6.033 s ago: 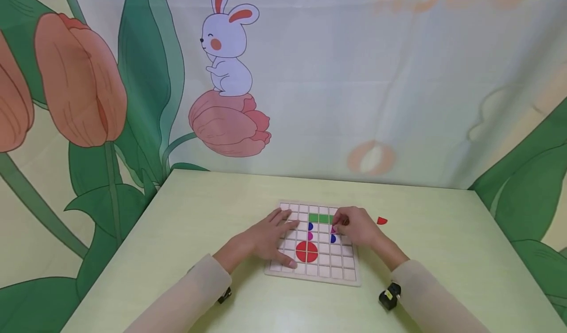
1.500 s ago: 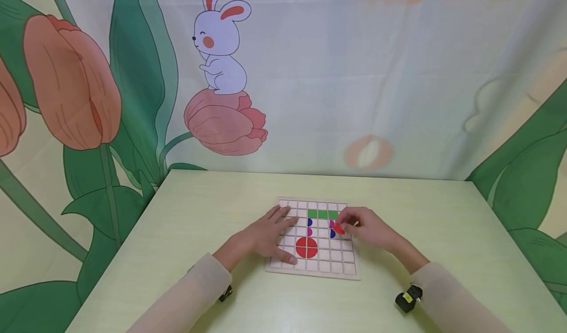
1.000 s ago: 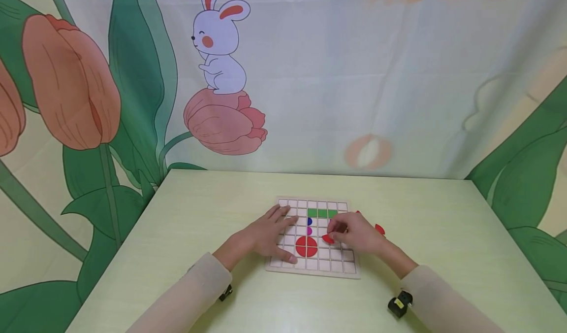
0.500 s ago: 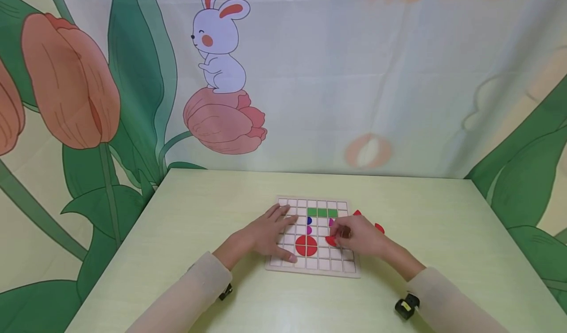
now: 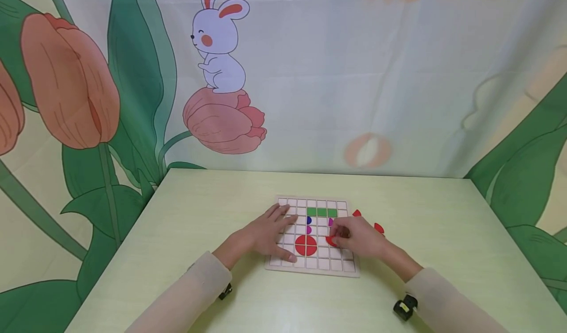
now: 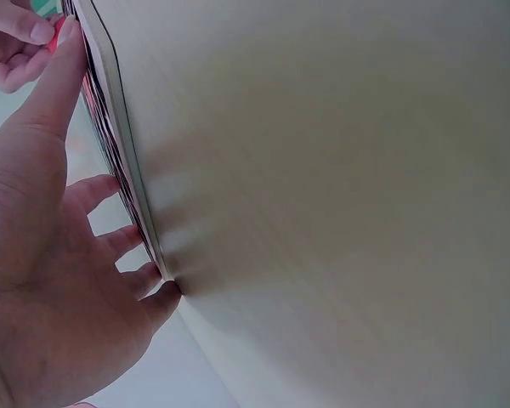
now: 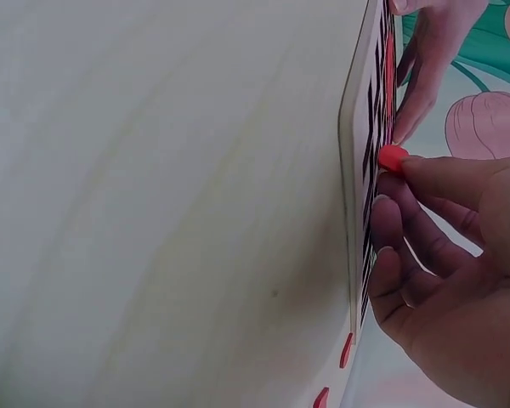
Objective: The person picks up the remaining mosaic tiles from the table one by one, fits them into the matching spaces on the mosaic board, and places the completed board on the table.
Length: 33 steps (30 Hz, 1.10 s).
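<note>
A square wooden board (image 5: 312, 273) marked off in a grid lies on the table. My left hand (image 5: 266, 234) rests spread over its left side, fingers straight. With thumb and fingertips, my right hand (image 5: 361, 238) pinches a red quarter-circle piece (image 5: 329, 242) at the board's right-centre squares; in the right wrist view this red piece (image 7: 393, 158) shows right at the grid. Set in the board are a red circle (image 5: 301, 242) of quarters, a green strip (image 5: 322, 212), a blue half-round (image 5: 309, 220) and a pink one (image 5: 308, 230). Another pink piece (image 5: 330, 221) is partly covered by my right fingers.
Two loose red pieces lie on the table right of the board, one near its edge (image 5: 356, 213) and one farther out (image 5: 378, 228). Behind the pale table (image 5: 221, 190) hangs a curtain (image 5: 305, 77) printed with tulips and a rabbit.
My right hand has gone from a pink piece to a red quarter-circle and brought it down and left over the board. The green strip shows longer. My left hand has stayed in place.
</note>
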Available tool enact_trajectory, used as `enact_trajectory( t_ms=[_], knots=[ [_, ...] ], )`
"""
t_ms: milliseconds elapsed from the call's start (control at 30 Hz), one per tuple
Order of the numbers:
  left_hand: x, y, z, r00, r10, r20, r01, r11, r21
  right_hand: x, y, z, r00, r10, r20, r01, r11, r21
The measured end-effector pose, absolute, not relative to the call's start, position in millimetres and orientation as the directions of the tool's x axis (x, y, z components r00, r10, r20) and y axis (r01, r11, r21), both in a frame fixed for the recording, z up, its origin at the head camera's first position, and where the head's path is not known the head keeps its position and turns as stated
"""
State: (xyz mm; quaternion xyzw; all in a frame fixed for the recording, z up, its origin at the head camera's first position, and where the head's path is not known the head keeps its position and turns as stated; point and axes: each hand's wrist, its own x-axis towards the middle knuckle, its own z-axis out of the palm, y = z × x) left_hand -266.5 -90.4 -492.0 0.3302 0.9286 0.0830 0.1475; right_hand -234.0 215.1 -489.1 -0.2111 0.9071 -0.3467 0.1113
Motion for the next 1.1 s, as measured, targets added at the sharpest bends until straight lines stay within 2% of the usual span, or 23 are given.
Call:
enact_trajectory(
  t_ms=[367, 800, 967, 1100],
  knots=[
    [-267, -88, -491, -0.736, 0.64, -0.222, 0.586, 0.766, 0.263, -237, 215, -489, -0.888, -0.455, -0.072, -0.298, 0.686, -0.664],
    [-265, -88, -495, -0.755, 0.616, -0.225, 0.569, 0.786, 0.243, -231, 227, -486, -0.821, -0.571, -0.02, -0.409, 0.612, -0.677],
    [-266, -88, -494, -0.753, 0.619, -0.223, 0.569, 0.783, 0.253, -230, 227, -484, -0.829, -0.559, -0.001, -0.404, 0.6, -0.691],
    [-266, -87, -495, -0.753, 0.619, -0.224, 0.567, 0.783, 0.258, -233, 221, -485, -0.861, -0.508, 0.013, -0.369, 0.607, -0.704]
  ],
)
